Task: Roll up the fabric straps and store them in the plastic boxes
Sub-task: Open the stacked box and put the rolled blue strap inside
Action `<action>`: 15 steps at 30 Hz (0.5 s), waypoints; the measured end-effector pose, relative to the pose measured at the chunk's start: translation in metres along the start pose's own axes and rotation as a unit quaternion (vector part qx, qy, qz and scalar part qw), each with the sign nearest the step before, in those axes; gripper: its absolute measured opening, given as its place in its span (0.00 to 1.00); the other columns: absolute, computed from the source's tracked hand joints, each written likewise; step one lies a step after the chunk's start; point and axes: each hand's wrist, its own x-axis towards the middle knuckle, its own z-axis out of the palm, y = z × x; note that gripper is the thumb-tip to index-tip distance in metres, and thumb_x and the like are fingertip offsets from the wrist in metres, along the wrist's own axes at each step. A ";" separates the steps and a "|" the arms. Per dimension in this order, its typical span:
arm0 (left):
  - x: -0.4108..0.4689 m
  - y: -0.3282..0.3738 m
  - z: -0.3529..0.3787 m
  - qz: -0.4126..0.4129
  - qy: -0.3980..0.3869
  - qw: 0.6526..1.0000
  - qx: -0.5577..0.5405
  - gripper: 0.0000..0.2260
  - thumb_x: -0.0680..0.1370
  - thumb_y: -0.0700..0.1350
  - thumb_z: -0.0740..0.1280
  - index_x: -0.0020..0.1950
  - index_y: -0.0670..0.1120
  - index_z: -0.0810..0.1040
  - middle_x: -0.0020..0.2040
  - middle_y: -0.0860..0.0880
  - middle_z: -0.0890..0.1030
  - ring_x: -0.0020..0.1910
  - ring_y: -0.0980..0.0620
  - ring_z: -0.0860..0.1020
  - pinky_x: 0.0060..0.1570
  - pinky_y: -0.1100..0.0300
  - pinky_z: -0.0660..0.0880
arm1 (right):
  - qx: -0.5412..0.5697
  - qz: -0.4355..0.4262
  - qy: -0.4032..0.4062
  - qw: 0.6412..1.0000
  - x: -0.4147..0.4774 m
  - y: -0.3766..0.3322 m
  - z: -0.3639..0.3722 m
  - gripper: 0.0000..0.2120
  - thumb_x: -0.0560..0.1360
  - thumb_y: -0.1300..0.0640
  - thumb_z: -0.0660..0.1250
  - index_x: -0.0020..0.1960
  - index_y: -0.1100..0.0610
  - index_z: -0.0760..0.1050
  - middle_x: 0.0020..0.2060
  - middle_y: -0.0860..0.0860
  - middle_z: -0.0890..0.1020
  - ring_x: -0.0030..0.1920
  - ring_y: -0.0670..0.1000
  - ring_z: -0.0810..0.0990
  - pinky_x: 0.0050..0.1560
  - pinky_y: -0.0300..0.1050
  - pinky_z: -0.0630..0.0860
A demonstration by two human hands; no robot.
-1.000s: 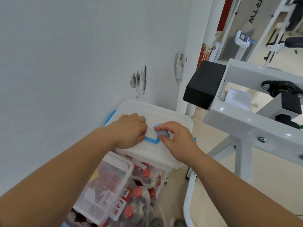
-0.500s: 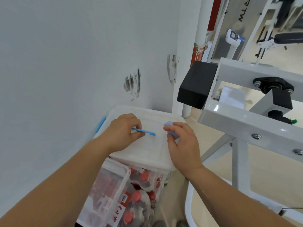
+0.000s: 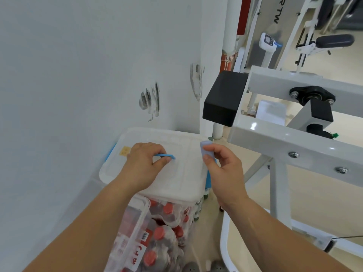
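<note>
Lilac-blue fabric strap [image 3: 206, 149], rolled into a short cylinder, is pinched between the thumb and fingers of the right hand [image 3: 222, 171], just above the right edge of the white translucent plastic box lid [image 3: 176, 183]. The left hand [image 3: 143, 165] hooks its fingers round the thin blue handle [image 3: 167, 155] on that lid. The step looks like opening the box to store the roll. Next the lid must lift, and the blue side latch [image 3: 208, 179] may need freeing first. Room is tight, with the pale wall [image 3: 78, 75] close on the left and the white steel machine frame [image 3: 284, 138] with its black pad [image 3: 224, 99] overhanging on the right, so tipping the lid toward the body seems safest.
</note>
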 end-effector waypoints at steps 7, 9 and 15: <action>-0.002 0.006 -0.006 0.004 0.010 1.000 -0.001 0.11 0.78 0.59 0.63 0.45 0.55 0.79 0.43 0.57 0.80 0.49 0.47 0.77 0.51 0.47 0.75 | 0.057 0.045 0.027 0.997 0.004 0.011 -0.010 0.12 0.80 0.63 0.67 0.51 0.47 0.81 0.53 0.48 0.84 0.57 0.54 0.82 0.58 0.59 0.82; -0.001 0.010 -0.011 0.008 0.032 0.999 -0.013 0.14 0.78 0.60 0.60 0.45 0.53 0.79 0.41 0.53 0.80 0.45 0.47 0.77 0.47 0.46 0.76 | 0.102 0.075 0.042 0.991 0.006 0.012 -0.013 0.09 0.80 0.65 0.66 0.53 0.53 0.81 0.53 0.51 0.83 0.57 0.56 0.82 0.56 0.59 0.83; -0.004 0.023 -0.023 0.007 0.032 0.999 -0.014 0.08 0.81 0.49 0.65 0.44 0.50 0.78 0.41 0.50 0.80 0.41 0.49 0.77 0.44 0.52 0.73 | 0.041 0.050 0.020 0.998 0.001 0.007 -0.011 0.12 0.80 0.62 0.68 0.47 0.45 0.81 0.49 0.43 0.84 0.55 0.48 0.82 0.53 0.44 0.81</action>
